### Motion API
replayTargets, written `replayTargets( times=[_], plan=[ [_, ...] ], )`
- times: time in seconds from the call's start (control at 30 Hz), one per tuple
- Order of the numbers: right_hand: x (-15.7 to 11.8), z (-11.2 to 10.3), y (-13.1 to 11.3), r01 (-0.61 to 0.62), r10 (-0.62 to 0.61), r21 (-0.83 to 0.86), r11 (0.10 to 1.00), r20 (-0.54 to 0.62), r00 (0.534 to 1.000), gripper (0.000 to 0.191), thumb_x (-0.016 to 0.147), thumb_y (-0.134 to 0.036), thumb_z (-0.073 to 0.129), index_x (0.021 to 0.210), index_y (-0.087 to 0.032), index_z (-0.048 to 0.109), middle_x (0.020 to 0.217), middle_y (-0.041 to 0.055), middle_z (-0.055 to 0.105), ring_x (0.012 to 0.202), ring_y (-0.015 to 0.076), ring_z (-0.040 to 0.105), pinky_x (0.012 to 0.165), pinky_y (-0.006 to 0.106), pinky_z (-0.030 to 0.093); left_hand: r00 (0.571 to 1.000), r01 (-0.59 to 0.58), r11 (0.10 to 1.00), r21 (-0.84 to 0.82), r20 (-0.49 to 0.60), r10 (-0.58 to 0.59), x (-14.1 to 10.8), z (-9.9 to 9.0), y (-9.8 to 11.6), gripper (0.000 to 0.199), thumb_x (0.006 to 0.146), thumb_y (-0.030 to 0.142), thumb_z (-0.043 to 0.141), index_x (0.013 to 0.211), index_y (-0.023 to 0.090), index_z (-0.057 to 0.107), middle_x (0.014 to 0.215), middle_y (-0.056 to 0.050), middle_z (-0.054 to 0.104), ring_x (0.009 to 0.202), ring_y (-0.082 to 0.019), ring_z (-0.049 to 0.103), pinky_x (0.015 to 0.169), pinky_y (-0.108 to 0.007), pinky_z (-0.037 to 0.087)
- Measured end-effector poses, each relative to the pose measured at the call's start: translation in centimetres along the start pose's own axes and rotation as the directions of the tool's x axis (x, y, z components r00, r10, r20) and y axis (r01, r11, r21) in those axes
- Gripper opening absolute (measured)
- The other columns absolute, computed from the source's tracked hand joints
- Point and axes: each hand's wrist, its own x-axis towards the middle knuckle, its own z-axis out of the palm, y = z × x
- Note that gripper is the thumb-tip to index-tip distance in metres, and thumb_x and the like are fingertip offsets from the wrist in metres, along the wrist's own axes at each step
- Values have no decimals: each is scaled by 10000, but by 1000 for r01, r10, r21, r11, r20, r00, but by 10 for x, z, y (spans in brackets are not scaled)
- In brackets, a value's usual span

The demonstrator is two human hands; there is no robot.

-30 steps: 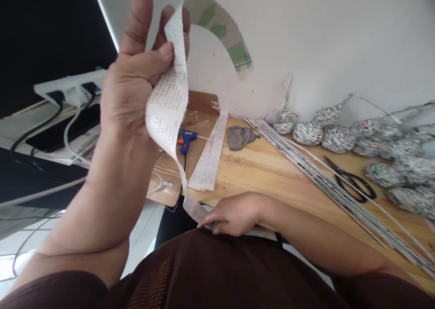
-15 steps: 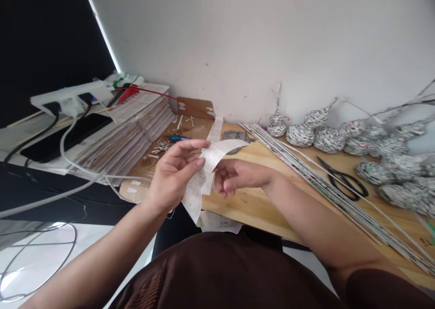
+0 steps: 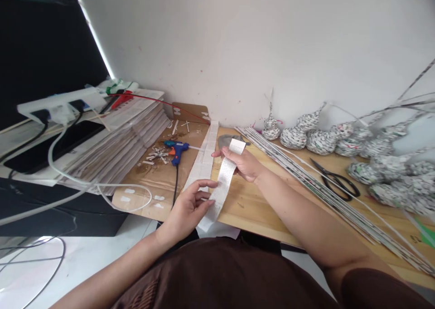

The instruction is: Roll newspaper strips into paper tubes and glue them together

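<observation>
A printed paper strip [image 3: 224,176] slants between my hands over the table's front edge, its top end pointing away from me. My right hand [image 3: 247,164] pinches it near that upper end, thumb on top. Lower down, my left hand [image 3: 190,207] holds the strip's left edge between thumb and fingers. More long printed paper strips [image 3: 204,157] lie flat just behind my left hand. Left of those rests a blue glue gun [image 3: 178,152] on a cardboard sheet [image 3: 149,198], beside a heap of small white scraps [image 3: 158,154].
Thin rolled paper sticks [image 3: 299,177] lie diagonally at right, with black scissors [image 3: 336,180] beyond them. Woven paper shapes [image 3: 321,140] line the wall. A grey piece [image 3: 224,140] sits behind my right hand. At left, a paper stack [image 3: 136,132] carries a power strip [image 3: 61,104] with cables.
My right hand has moved up and now grips the strip's upper end. My left hand has dropped lower along it. The strip is straighter, and the glue gun has come into view.
</observation>
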Motion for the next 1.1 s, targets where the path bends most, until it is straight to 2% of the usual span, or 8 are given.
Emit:
replayTargets(
  times=[0.13,0.27,0.33,0.47,0.7,0.87,1.0,1.1],
  plan=[
    [6,-14,7,60,-69,-143,988,-52,996,401,853,-518,549,920,-158,712,524,-34,400,461,83,353,406,199,273,985,15,977,211,167,-51,8,-3,5,229,854,351,571,952,170,672,909,-56,700,813,-164,629,714,-262,490],
    [11,-23,19,90,-103,-224,970,-47,994,420,856,-531,534,919,-160,721,596,-2,498,519,104,415,465,222,334,990,-40,929,369,138,-12,26,-10,15,374,866,415,539,622,153,647,624,-19,651,626,-129,586,641,-237,450],
    [13,-23,25,103,-120,-261,960,-50,992,438,858,-545,522,924,-163,725,650,13,545,560,114,459,509,233,369,993,-102,936,336,84,78,40,-14,17,384,897,400,488,657,156,661,670,-27,672,671,-135,608,698,-248,459],
    [16,-20,36,146,-180,-293,945,-94,979,473,880,-564,470,981,-176,722,711,28,595,645,144,532,604,261,423,985,-173,977,127,36,170,70,-21,18,319,895,331,507,1161,190,611,967,-61,717,908,-165,649,763,-261,485],
    [23,-18,52,169,-235,-341,925,-162,958,525,903,-576,407,972,-164,725,742,49,622,675,162,558,655,290,456,991,-70,995,78,-110,78,115,-45,21,415,837,491,541,743,117,693,781,-103,704,748,-179,649,560,-232,494],
    [23,-20,50,258,-368,-427,866,-197,909,534,934,-565,321,1151,-202,648,990,74,654,886,207,605,820,363,488,993,55,982,-182,116,-34,140,-40,28,457,705,295,745,1140,216,631,1221,-95,597,1080,-242,576,676,-286,559],
    [19,-24,41,328,-611,-670,666,-238,755,461,939,-527,358,1204,-262,627,1341,50,489,1300,233,375,1107,405,272,935,228,906,-356,341,-102,154,-14,28,533,699,211,762,1195,230,568,1187,-96,588,1066,-221,586,719,-295,561],
    [17,-26,40,288,-631,-732,617,-242,737,469,932,-546,355,1214,-288,627,1377,37,448,1325,238,341,1129,414,234,884,329,880,-343,439,-160,164,0,22,448,657,191,795,1067,182,616,1053,-70,627,956,-181,624,740,-293,557]
  ],
)
